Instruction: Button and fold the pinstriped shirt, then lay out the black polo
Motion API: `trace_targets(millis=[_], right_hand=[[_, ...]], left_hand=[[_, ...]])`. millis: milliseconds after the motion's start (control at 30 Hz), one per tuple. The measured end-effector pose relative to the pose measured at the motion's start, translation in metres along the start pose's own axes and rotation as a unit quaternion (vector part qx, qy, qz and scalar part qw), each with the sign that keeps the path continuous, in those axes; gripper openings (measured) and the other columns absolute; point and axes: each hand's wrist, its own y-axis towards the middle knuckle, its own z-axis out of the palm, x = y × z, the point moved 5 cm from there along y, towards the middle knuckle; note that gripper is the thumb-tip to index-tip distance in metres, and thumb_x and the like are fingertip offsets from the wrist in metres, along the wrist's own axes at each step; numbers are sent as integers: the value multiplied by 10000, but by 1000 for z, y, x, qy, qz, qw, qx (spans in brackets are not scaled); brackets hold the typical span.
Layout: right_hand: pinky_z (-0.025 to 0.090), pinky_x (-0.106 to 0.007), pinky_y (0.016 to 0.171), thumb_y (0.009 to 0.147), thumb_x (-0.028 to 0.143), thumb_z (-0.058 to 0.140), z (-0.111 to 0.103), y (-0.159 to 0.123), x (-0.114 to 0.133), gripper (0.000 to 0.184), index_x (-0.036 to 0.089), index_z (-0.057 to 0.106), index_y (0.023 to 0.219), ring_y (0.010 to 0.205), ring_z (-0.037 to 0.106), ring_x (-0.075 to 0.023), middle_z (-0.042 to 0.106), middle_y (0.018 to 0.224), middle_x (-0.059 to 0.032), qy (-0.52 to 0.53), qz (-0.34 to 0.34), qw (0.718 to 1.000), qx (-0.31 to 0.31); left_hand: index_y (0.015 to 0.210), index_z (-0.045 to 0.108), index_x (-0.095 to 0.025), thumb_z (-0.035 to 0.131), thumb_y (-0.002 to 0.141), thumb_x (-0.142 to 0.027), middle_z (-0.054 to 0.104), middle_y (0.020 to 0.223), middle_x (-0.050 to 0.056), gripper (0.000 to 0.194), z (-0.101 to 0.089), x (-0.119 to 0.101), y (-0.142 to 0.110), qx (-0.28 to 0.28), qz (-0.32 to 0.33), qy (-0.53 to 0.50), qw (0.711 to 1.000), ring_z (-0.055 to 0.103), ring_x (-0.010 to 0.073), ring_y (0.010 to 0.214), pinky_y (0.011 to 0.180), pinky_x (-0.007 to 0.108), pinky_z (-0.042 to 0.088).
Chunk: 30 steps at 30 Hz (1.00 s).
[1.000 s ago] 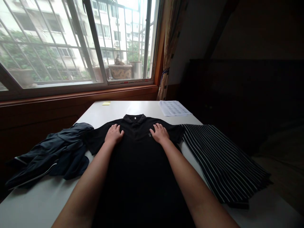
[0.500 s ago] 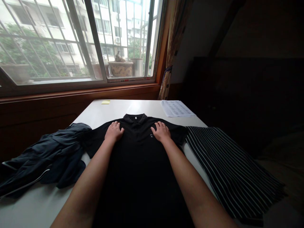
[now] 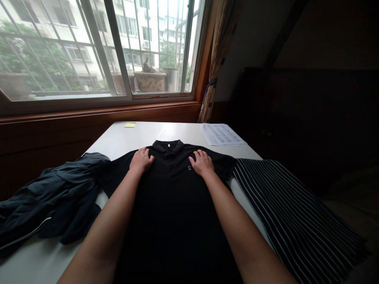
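A black polo shirt (image 3: 174, 205) lies spread flat, front up, its collar toward the window and its short sleeves out to both sides. On the chest near the left shoulder seam rests my left hand (image 3: 141, 159), palm down with the fingers laid out. My right hand (image 3: 202, 161) lies in the same way on the other side of the chest, beside a small light logo. Both hands touch the fabric and grip nothing. The shirt's lower part runs out of view between my forearms.
Crumpled dark clothing (image 3: 59, 193) with white piping lies on the left of the white table (image 3: 133, 138). A black-and-white striped cloth (image 3: 290, 205) hangs over the right side. Printed sheets (image 3: 222, 134) and a yellow sticky note (image 3: 130, 125) are at the far end, below a barred window.
The camera view has shifted slightly, so the table and clothes appear a little closer. My hands stay at the same places on the shirt.
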Motion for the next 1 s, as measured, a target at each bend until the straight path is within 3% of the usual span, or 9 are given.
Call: trace_targets(millis=[1000], right_hand=[[265, -419, 1146, 998, 541, 323, 6, 28, -7, 572, 195, 471, 1429, 1408, 318, -267, 414, 1532, -93, -6, 7, 1000, -15]], left_hand=[[1501, 379, -72, 263, 990, -486, 323, 1596, 146, 668, 9, 4, 42, 11, 8, 29, 999, 261, 275, 1491, 1220, 395, 212]])
